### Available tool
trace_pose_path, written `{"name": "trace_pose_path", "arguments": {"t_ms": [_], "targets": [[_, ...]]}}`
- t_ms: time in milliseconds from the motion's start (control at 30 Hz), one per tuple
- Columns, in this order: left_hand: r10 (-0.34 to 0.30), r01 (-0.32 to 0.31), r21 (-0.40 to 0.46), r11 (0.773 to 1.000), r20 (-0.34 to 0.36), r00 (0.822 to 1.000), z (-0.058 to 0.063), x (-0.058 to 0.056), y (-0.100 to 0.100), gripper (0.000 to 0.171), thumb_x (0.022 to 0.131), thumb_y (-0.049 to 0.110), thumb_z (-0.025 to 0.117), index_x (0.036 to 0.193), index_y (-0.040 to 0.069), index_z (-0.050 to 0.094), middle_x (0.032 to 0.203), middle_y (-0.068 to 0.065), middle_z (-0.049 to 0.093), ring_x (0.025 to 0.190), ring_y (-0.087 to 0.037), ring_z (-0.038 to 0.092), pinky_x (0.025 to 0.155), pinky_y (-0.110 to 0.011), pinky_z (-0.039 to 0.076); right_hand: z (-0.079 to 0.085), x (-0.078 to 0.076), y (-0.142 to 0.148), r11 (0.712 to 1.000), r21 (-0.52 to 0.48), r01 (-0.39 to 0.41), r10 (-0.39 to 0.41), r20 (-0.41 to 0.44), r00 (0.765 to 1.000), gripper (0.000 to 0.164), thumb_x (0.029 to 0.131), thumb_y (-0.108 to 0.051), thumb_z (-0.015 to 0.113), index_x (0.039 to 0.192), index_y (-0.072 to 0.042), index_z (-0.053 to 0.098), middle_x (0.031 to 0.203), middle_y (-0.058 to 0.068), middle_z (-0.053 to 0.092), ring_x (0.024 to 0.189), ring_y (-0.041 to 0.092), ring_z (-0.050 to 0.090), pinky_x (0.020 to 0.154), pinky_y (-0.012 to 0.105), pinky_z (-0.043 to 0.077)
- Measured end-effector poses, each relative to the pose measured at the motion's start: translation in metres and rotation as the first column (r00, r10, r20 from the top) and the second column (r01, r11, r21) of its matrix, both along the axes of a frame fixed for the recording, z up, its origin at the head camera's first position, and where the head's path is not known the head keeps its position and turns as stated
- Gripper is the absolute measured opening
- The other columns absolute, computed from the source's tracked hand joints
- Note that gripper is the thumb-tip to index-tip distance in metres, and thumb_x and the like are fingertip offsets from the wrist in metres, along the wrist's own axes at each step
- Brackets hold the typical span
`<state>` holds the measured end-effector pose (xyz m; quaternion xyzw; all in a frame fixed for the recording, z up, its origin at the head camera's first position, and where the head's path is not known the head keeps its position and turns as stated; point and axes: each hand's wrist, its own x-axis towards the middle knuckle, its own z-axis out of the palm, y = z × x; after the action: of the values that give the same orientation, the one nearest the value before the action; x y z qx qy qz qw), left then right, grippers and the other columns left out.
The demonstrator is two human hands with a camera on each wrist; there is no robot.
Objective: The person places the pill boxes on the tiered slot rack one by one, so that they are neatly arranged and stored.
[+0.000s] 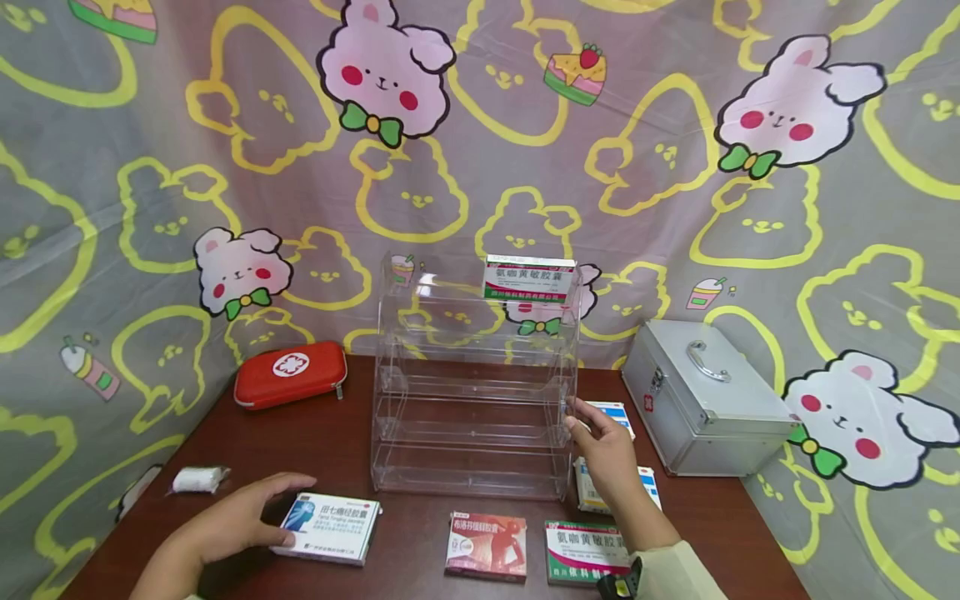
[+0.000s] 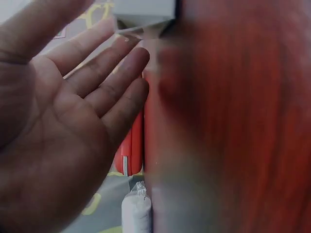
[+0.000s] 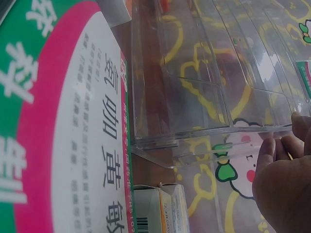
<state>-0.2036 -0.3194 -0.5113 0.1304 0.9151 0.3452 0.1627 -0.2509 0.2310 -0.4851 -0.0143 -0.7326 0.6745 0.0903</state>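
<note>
A clear stepped acrylic display rack (image 1: 472, 482) stands mid-table. My right hand (image 1: 607, 458) is at its right side, thumb and curled fingers gripping the side edge; the right wrist view shows the fingertips (image 3: 266, 151) there. My left hand (image 1: 217, 525) is at the left end of a white-and-green medicine box (image 1: 337, 533), thumb near its front corner. In the left wrist view the left hand's fingers (image 2: 121, 104) extend fairly straight, with the box end (image 2: 145, 14) beside them. A green, white and pink capsule box (image 1: 529, 279) sits on the rack's top tier, at the right.
In front lie a red medicine box (image 1: 486, 546) and another green-and-white capsule box (image 1: 581, 554). Blue-and-white boxes (image 1: 648, 483) are right of the rack, near a silver metal case (image 1: 708, 392). A red zip pouch (image 1: 288, 383) and a wrapped white roll (image 1: 198, 479) are at left.
</note>
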Motion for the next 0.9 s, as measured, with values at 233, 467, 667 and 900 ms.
{"name": "trace_pose_path", "arguments": {"t_ms": [233,467,667,900], "targets": [[-0.046,0.039,-0.063,0.997,-0.112,0.993,-0.003,0.003,-0.004,0.083,0.081,0.036,0.096,0.150,0.006,0.061,0.150,-0.021,0.062,0.138,-0.045,0.057,0.106,-0.038,0.055,0.000,-0.003,0.002,1.000,0.022,-0.008,0.008,0.015,1.000,0.047,0.109,-0.008,0.067,0.155,-0.004,0.060,0.158,0.015,0.062,0.115,-0.007,0.067,0.091,0.028,0.066],[-0.088,0.073,-0.104,0.992,-0.150,0.985,-0.006,0.009,-0.005,0.083,0.079,0.040,0.097,0.148,0.010,0.062,0.149,-0.015,0.063,0.134,-0.033,0.058,0.106,-0.029,0.053,-0.002,-0.002,0.002,0.999,0.032,-0.001,0.000,0.017,1.000,0.046,0.109,-0.010,0.068,0.154,-0.006,0.062,0.157,0.015,0.062,0.116,-0.004,0.067,0.091,0.029,0.067],[-0.062,0.042,-0.122,0.992,-0.168,0.984,-0.005,0.015,-0.002,0.079,0.074,0.037,0.100,0.139,0.013,0.061,0.140,-0.010,0.066,0.124,-0.025,0.061,0.103,-0.029,0.054,-0.003,-0.002,0.001,1.000,0.010,-0.001,0.001,0.009,1.000,0.047,0.107,-0.006,0.069,0.153,-0.003,0.062,0.156,0.021,0.062,0.114,-0.006,0.067,0.088,0.025,0.066],[-0.036,0.034,-0.021,0.999,-0.130,0.991,-0.004,0.018,-0.002,0.077,0.076,0.025,0.099,0.135,0.010,0.052,0.137,-0.015,0.067,0.123,-0.032,0.066,0.097,-0.021,0.054,-0.003,-0.002,0.001,1.000,0.007,-0.002,0.002,-0.006,1.000,0.045,0.108,-0.007,0.068,0.153,-0.002,0.062,0.155,0.022,0.062,0.113,-0.003,0.068,0.086,0.025,0.067]]}}
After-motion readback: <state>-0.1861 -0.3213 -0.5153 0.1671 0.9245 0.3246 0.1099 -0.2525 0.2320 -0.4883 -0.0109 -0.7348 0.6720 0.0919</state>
